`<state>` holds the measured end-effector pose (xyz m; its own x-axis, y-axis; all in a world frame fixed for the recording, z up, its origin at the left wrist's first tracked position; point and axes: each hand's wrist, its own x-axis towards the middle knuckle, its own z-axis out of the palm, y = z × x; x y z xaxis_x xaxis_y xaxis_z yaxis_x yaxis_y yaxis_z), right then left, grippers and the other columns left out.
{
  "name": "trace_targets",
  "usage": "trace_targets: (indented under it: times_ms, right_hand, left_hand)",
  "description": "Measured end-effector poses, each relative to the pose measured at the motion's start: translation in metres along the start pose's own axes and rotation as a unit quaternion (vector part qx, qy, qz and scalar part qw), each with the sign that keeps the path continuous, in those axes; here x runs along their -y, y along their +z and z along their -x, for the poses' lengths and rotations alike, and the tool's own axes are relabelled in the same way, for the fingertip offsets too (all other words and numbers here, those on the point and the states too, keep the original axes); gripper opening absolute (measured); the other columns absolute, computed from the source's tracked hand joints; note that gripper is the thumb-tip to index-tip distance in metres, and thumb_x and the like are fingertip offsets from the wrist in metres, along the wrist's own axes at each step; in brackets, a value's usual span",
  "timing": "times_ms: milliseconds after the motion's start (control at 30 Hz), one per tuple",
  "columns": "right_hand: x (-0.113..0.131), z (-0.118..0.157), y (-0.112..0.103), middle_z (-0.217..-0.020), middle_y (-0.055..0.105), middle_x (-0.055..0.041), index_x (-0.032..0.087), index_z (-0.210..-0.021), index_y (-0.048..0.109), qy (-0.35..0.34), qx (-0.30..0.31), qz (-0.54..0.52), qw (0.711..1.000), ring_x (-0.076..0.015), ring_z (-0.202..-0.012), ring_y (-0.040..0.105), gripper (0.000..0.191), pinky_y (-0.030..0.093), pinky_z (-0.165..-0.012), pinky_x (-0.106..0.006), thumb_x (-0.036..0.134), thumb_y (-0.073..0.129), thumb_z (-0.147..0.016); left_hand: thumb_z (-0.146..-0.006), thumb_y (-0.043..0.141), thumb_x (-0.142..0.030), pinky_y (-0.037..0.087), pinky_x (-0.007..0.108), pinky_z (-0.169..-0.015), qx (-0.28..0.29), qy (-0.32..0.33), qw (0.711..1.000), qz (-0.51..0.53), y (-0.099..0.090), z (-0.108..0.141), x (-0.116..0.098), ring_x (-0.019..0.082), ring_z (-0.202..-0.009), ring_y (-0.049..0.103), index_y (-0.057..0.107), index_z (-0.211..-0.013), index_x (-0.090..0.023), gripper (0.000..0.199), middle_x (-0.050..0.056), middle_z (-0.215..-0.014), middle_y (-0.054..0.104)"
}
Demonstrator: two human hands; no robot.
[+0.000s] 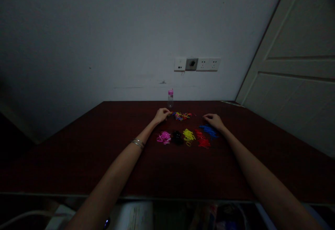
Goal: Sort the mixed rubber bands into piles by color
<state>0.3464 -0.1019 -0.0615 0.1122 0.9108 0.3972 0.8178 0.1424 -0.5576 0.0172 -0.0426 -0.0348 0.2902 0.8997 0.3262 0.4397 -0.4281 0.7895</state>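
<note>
A pile of small mixed-colour bands that look like rubber bands [181,116] lies on the dark red-brown tabletop. At its left end, my left hand [161,114] has thumb and fingertips pinched together; what they hold, if anything, is too small to tell. My right hand [214,120] is just behind the blue bands [208,130], its fingers drawn together, their content unclear. Sorted by colour in a row nearer to me are pink bands [164,137], black bands [177,137], yellow bands [188,136] and red bands [202,139].
A small clear bottle with a pink cap [170,98] stands behind the mixed pile, near the wall. Wall sockets [208,64] are above the table [78,146]. A white panelled door [295,83] is at the right. Various things sit below the table's front edge.
</note>
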Motion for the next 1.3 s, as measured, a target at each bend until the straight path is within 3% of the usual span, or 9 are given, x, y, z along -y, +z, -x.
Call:
trace_targets:
  times_ms: [100,367,633,900,1300]
  right_hand:
    - [0.0,0.0,-0.001,-0.089,0.071,-0.0065,0.016,-0.087,0.07,-0.002,0.003,0.001,1.0,-0.02,-0.086,0.063,0.027,0.046,-0.078,-0.027,0.025,0.05,-0.074]
    - [0.002,0.002,-0.001,-0.089,0.071,-0.0064,0.015,-0.088,0.07,0.008,0.002,0.001,1.0,-0.0196,-0.085,0.064,0.026,0.046,-0.077,-0.027,0.025,0.05,-0.075]
    - [0.001,0.0,0.001,-0.091,0.07,-0.0079,0.014,-0.088,0.07,-0.001,0.007,0.004,1.0,-0.02,-0.085,0.064,0.026,0.046,-0.077,-0.027,0.024,0.05,-0.074]
    - [0.002,0.0,0.003,-0.09,0.07,-0.0088,0.014,-0.09,0.07,-0.014,0.017,0.001,1.0,-0.0208,-0.083,0.064,0.028,0.047,-0.075,-0.028,0.025,0.05,-0.074]
    - [0.02,0.003,0.0,-0.087,0.071,-0.0085,0.013,-0.089,0.07,-0.046,0.029,-0.018,0.998,-0.0202,-0.081,0.064,0.028,0.047,-0.074,-0.028,0.023,0.049,-0.074]
  left_hand:
    - [-0.077,0.054,-0.026,0.036,0.018,-0.044,-0.002,-0.003,1.0,0.01,0.001,0.0,0.001,0.004,-0.04,0.045,0.065,-0.082,-0.011,0.019,0.002,-0.07,0.065]
    - [-0.072,0.059,-0.027,0.037,0.019,-0.047,-0.034,-0.025,0.999,0.031,-0.001,-0.001,-0.002,0.006,-0.044,0.044,0.067,-0.079,-0.011,0.019,0.0,-0.059,0.06]
    - [-0.068,0.064,-0.027,0.025,0.017,-0.04,-0.031,-0.084,0.99,0.111,-0.004,0.006,-0.007,0.004,-0.037,0.033,0.067,-0.08,-0.008,0.023,-0.005,-0.041,0.045]
    - [-0.067,0.067,-0.023,0.02,0.017,-0.037,-0.044,-0.138,0.978,0.151,-0.012,0.01,-0.008,0.003,-0.035,0.032,0.067,-0.085,-0.008,0.024,-0.006,-0.04,0.042]
    - [-0.07,0.067,-0.027,0.024,0.017,-0.036,-0.004,-0.136,0.983,0.123,-0.016,0.014,-0.009,0.004,-0.035,0.035,0.068,-0.093,-0.009,0.029,-0.004,-0.041,0.047]
